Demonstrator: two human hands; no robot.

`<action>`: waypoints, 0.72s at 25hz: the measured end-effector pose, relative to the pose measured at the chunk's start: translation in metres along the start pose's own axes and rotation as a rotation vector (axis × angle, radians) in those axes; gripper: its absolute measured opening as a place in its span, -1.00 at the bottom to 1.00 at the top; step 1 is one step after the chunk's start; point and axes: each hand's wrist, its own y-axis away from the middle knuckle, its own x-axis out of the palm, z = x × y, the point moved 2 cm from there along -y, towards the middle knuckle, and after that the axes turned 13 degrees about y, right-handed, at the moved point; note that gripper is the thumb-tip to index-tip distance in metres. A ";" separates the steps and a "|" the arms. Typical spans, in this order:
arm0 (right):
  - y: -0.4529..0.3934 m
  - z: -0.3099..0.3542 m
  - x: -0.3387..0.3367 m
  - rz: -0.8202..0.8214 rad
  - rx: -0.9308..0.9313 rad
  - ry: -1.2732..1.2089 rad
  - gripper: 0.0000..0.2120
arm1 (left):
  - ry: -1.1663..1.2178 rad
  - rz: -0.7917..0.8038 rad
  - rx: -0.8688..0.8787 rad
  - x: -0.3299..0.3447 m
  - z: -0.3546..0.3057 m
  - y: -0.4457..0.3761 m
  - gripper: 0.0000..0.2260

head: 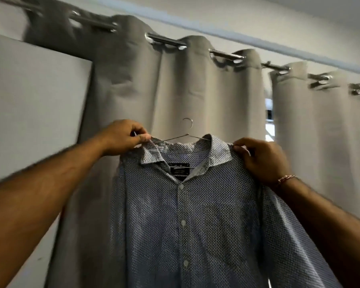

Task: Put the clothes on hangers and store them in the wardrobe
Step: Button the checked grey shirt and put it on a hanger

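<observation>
head view: both hands (left [124, 137], right [262, 161]) pinch shirt [187, 225].

Grey curtain [175, 96] on metal rod [164, 40]

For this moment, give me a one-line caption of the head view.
Left hand and right hand hold a patterned shirt on a wire hanger before grey curtains.

Blue dotted button-up shirt [181, 221] hangs upright, front facing camera, buttoned below an open collar, dark label inside neck, chest pocket on one side. Thin metal wire hanger [184, 134] sits inside the collar, hook sticking up above.
</observation>
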 end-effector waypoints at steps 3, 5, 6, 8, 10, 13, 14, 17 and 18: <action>-0.028 0.077 0.033 -0.054 -0.016 -0.080 -0.89 | -0.255 -0.052 -0.055 -0.085 0.049 0.038 -0.81; -0.050 0.135 0.059 -0.062 -0.013 -0.173 -0.88 | -0.472 -0.040 -0.112 -0.140 0.075 0.069 -0.78; -0.061 0.166 0.073 -0.058 -0.015 -0.235 -0.87 | -0.579 -0.031 -0.138 -0.169 0.087 0.083 -0.76; -0.081 0.229 0.099 -0.072 -0.032 -0.343 -0.87 | -0.744 -0.057 -0.174 -0.219 0.106 0.108 -0.74; -0.098 0.288 0.125 -0.095 -0.035 -0.430 -0.86 | -0.855 -0.122 -0.206 -0.263 0.117 0.127 -0.74; -0.121 0.372 0.159 -0.129 -0.046 -0.530 -0.84 | -1.014 -0.195 -0.277 -0.318 0.134 0.152 -0.78; -0.128 0.399 0.170 -0.138 -0.052 -0.562 -0.83 | -1.061 -0.203 -0.320 -0.335 0.142 0.159 -0.79; -0.143 0.479 0.206 -0.157 -0.081 -0.649 -0.83 | -1.213 -0.159 -0.462 -0.375 0.165 0.178 -0.86; -0.150 0.502 0.217 -0.151 -0.094 -0.675 -0.83 | -1.267 -0.134 -0.508 -0.385 0.172 0.184 -0.88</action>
